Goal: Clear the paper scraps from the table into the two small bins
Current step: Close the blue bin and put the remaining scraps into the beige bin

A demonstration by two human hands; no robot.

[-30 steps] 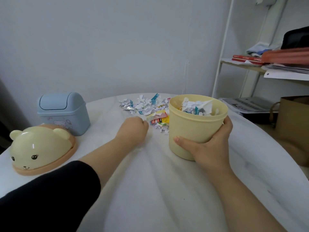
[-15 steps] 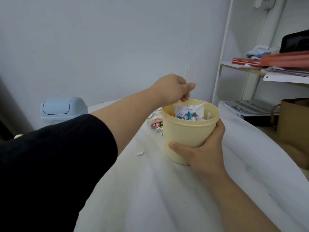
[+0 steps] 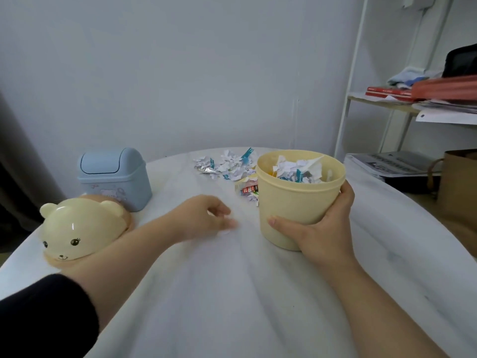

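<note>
Black L sleeve (image 3: 38, 319), R forearm (image 3: 374, 306) bare.

The open bin (image 3: 296, 210) stands right of centre on the bench (image 3: 232, 293), with scraps (image 3: 299, 169) inside it. The scrap pile (image 3: 224, 166) lies behind it, to the left. The swing-lid bin (image 3: 113, 177) stands at the far left, with the bear-shaped lid (image 3: 80, 228) before it. A shelf rack (image 3: 382, 102) stands right of the bench.

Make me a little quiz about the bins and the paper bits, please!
1. True or false: the yellow bin is empty.
2. Which hand grips it? A) left B) right
3. Fill in: the bear lid lies beside the ____ bin.
Key: 1 false, paper scraps show inside; 2 B, the right hand; 3 blue, the blue bin.
</note>
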